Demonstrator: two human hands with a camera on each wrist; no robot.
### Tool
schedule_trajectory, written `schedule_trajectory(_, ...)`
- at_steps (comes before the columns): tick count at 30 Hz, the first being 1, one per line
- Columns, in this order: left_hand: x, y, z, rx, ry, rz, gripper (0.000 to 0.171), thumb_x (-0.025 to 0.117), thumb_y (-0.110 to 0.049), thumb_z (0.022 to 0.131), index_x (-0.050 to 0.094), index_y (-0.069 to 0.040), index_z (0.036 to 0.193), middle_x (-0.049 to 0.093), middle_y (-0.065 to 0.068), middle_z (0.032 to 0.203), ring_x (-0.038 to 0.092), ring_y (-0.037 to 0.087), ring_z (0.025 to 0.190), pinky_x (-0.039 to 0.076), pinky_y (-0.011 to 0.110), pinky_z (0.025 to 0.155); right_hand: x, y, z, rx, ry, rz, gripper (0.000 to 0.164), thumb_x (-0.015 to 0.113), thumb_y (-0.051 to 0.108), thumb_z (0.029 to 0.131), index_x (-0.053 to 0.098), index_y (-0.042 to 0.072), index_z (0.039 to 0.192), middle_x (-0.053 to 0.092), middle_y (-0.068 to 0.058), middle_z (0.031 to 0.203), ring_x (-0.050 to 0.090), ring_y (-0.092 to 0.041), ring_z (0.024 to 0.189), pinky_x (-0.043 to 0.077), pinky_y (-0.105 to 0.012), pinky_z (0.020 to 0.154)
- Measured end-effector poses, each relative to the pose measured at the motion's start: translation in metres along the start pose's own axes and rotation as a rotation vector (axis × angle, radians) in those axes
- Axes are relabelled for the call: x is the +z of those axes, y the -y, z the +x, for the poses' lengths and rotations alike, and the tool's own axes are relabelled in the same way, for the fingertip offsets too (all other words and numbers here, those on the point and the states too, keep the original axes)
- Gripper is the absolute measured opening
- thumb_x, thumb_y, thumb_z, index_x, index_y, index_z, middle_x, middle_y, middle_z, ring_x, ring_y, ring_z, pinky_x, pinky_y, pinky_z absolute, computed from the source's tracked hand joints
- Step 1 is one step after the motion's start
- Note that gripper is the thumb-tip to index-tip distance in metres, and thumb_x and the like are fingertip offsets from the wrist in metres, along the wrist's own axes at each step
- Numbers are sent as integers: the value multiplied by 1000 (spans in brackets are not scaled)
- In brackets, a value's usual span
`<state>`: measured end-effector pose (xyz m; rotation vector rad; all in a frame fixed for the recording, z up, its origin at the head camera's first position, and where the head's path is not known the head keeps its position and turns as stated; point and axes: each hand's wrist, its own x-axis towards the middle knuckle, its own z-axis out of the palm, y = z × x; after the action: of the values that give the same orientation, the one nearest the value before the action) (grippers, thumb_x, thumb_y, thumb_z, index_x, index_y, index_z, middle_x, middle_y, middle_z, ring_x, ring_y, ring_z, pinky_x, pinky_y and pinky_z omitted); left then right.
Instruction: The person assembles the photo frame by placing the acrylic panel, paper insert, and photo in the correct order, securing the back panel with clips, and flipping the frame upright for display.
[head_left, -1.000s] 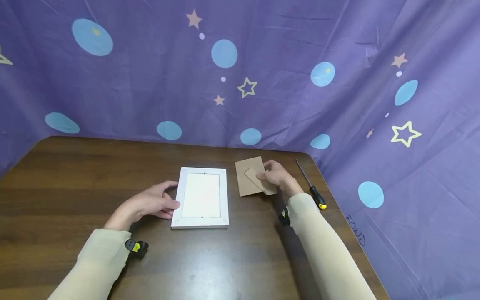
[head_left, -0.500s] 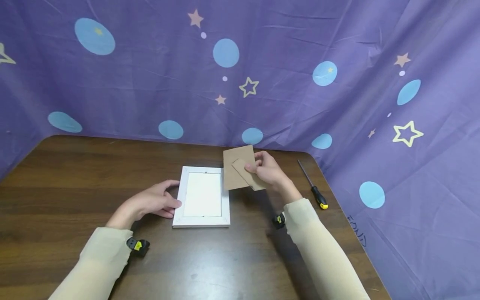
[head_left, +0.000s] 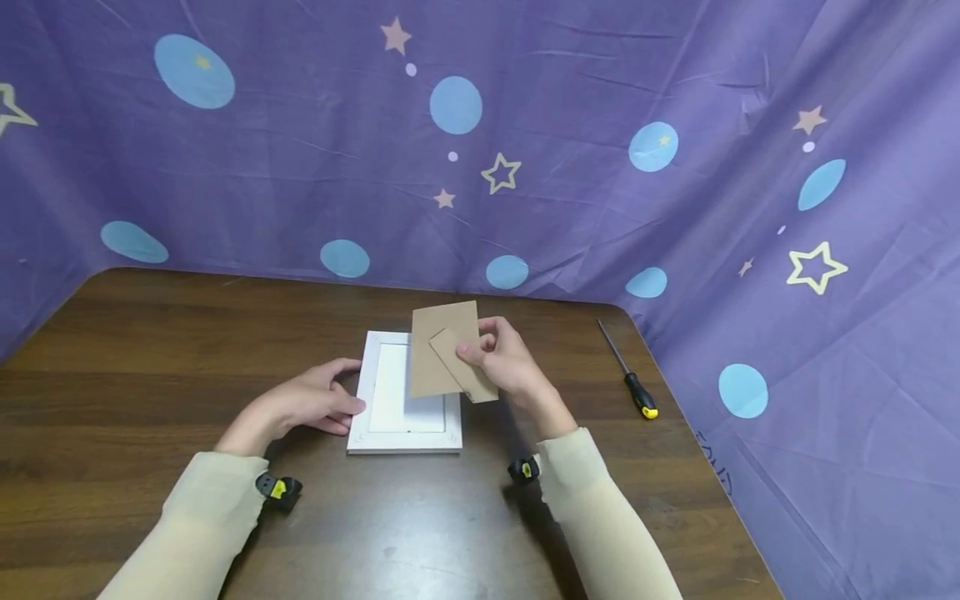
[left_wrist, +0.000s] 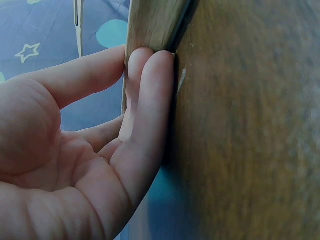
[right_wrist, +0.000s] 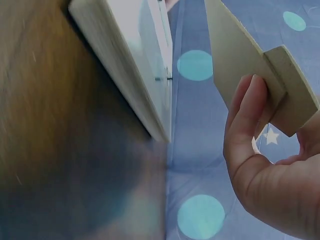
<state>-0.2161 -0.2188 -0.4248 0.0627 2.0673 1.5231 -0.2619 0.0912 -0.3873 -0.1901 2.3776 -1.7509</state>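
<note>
A white picture frame lies face down on the table, a pale sheet in its opening. My left hand holds its left edge; in the left wrist view, the thumb and fingers meet the frame's wooden side. My right hand pinches a brown backing board by its attached stand leg, thumb on the leg. The board is raised and tilted over the frame's right half, covering part of the opening. The right wrist view shows the board apart from the frame.
A screwdriver with a black and yellow handle lies near the right edge of the brown wooden table. A purple curtain with stars and blue dots hangs behind and to the right. Small dark metal tabs stick up at the frame's opening.
My right hand has lifted the backing board off the table right of the frame and carried it left, over the frame. The left hand has stayed at the frame's left edge.
</note>
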Motion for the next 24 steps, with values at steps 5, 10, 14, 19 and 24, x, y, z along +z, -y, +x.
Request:
schedule_trajectory(5, -1, 1, 0, -2, 1, 0, 91, 72, -5, 98, 13, 1, 167, 62, 16, 98, 66, 22, 79, 67, 38, 76, 12, -7, -7, -3, -2, 21, 49, 76, 9, 98, 49, -1, 137, 54, 0, 81, 52, -15, 79, 43, -27, 73)
schedule_trajectory(10, -1, 0, -1, -10, -1, 10, 90, 71, -5, 98, 13, 1, 167, 62, 17, 98, 65, 22, 79, 67, 38, 76, 24, -12, -10, 3, -2, 42, 46, 76, 8, 97, 50, 0, 135, 56, -1, 80, 54, -15, 77, 44, -27, 71)
schedule_trajectory(14, -2, 0, 0, -9, -2, 8, 90, 71, -5, 98, 13, 1, 167, 62, 16, 97, 65, 22, 78, 67, 38, 75, 32, -13, -12, 4, -7, 46, 46, 76, 8, 97, 51, -1, 135, 56, -1, 82, 55, -15, 78, 45, -26, 72)
schedule_trajectory(19, -2, 2, 1, 2, 10, -2, 91, 71, -5, 99, 12, 2, 167, 62, 16, 97, 65, 22, 78, 67, 38, 76, 39, -14, -13, 16, 3, 64, 48, 77, 7, 97, 50, -1, 135, 55, -2, 82, 54, -15, 77, 45, -26, 71)
schedule_trajectory(24, -3, 3, 2, 13, 19, -9, 91, 71, -5, 99, 10, 2, 167, 62, 16, 98, 65, 22, 79, 67, 38, 76, 42, -17, -12, 6, 0, 68, 48, 77, 7, 96, 50, -2, 135, 56, -2, 82, 55, -15, 75, 46, -24, 67)
